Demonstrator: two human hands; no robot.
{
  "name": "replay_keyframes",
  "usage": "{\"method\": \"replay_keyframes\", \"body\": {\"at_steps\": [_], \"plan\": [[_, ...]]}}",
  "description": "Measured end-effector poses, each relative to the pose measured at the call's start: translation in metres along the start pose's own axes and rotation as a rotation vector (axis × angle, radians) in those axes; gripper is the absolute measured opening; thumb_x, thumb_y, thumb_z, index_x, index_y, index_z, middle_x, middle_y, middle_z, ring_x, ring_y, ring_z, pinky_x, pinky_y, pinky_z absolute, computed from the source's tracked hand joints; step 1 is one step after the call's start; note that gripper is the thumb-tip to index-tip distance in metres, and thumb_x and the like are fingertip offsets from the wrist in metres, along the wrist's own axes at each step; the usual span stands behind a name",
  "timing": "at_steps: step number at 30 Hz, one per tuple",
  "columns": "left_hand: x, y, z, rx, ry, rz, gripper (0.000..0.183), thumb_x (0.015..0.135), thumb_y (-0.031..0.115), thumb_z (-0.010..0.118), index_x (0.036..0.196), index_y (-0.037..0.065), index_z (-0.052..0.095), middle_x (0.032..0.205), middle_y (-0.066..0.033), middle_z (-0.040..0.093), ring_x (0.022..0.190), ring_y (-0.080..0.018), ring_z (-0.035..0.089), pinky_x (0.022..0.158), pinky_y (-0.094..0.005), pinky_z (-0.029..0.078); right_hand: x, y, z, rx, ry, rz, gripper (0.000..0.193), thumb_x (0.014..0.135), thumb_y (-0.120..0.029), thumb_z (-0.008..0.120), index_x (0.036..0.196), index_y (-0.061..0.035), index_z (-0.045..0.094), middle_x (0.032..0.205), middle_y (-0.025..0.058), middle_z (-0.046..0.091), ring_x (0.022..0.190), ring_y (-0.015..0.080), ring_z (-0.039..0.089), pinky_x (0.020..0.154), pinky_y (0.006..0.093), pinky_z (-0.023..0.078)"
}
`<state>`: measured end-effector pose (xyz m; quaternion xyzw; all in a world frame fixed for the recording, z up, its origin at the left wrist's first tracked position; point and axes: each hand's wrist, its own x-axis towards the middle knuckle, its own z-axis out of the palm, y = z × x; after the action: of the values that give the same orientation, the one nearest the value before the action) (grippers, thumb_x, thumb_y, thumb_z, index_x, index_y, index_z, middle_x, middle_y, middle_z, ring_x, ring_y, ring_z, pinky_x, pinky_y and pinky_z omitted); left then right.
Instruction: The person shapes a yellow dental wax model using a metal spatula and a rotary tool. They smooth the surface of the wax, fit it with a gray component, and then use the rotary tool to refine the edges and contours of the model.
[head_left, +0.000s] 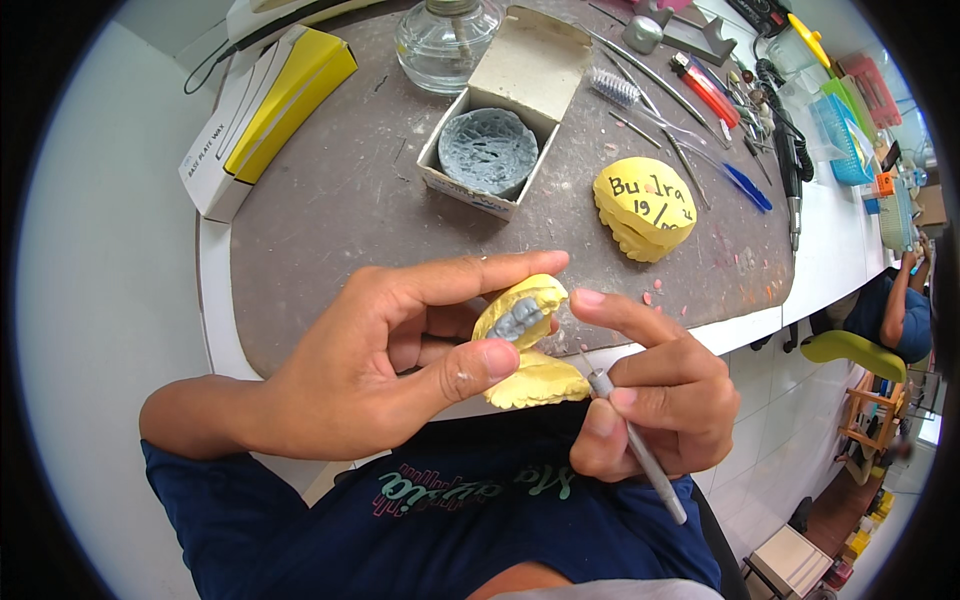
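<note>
My left hand [390, 350] grips a yellow dental cast [540, 380], its thumb and fingers closed round the upper side. Grey wax teeth [517, 320] sit on the cast beside my left thumb. In my right hand [665, 390] is a slim metal carving knife [645, 455], pinched between thumb and fingers. Its thin tip points up toward the cast, close to it; whether they touch I cannot tell. The right index finger reaches out to the cast's edge. On the bench beyond lies a second yellow cast [645, 210] with handwriting on its base.
An open small box holds a round block of grey wax [487, 152]. Behind it stands a glass spirit burner [447, 45]. A yellow and white carton [270, 120] lies at the left. Brushes, a red lighter [705, 90] and a handpiece [792, 190] crowd the right. Another person [905, 310] sits far right.
</note>
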<state>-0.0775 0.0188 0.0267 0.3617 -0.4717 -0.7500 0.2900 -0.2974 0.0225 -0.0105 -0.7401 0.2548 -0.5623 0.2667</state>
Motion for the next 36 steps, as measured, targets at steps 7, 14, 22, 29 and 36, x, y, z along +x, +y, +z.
{"method": "replay_keyframes", "body": {"at_steps": [7,14,22,29,36], "plan": [[0.000,-0.003,0.001,0.000,0.008,0.022,0.062,0.098,0.019,0.061,0.149,-0.004,0.035,0.130,-0.0175,0.059,0.120,-0.0211,0.060,0.104,-0.0346,0.048,0.001,-0.001,0.005,-0.072,-0.001,-0.006,0.024,0.074,0.002,0.078,0.080,-0.0030,0.056,0.071,0.0092,0.064,0.092,0.0408,0.073,0.068,0.0360,0.063],[0.001,-0.003,0.001,-0.016,0.002,0.026,0.064,0.097,0.020,0.063,0.149,-0.005,0.034,0.130,-0.0176,0.059,0.120,-0.0223,0.060,0.104,-0.0356,0.049,0.000,0.001,0.005,-0.074,-0.004,-0.023,0.023,0.075,0.001,0.079,0.081,-0.0024,0.057,0.071,0.0098,0.064,0.092,0.0411,0.072,0.068,0.0367,0.063],[0.000,-0.003,0.002,-0.019,0.013,0.023,0.065,0.097,0.022,0.064,0.148,-0.005,0.035,0.132,-0.0177,0.057,0.120,-0.0228,0.060,0.104,-0.0360,0.049,0.003,-0.001,0.004,-0.102,-0.040,-0.042,0.023,0.075,0.001,0.079,0.083,-0.0014,0.058,0.073,0.0104,0.065,0.093,0.0414,0.072,0.069,0.0383,0.064],[0.002,-0.001,0.000,-0.002,-0.002,0.010,0.060,0.099,0.021,0.061,0.147,-0.005,0.037,0.134,-0.0174,0.056,0.121,-0.0220,0.059,0.104,-0.0358,0.048,-0.002,0.003,0.007,-0.131,0.015,-0.041,0.025,0.075,0.003,0.078,0.086,-0.0017,0.057,0.072,0.0101,0.063,0.092,0.0416,0.072,0.068,0.0382,0.064],[-0.002,0.000,0.001,-0.013,0.017,0.023,0.063,0.095,0.017,0.066,0.147,-0.004,0.038,0.138,-0.0160,0.054,0.124,-0.0208,0.056,0.104,-0.0354,0.048,-0.003,-0.001,0.005,-0.065,0.028,-0.022,0.026,0.074,0.002,0.077,0.086,-0.0036,0.055,0.070,0.0084,0.062,0.091,0.0417,0.073,0.064,0.0373,0.063]]}}
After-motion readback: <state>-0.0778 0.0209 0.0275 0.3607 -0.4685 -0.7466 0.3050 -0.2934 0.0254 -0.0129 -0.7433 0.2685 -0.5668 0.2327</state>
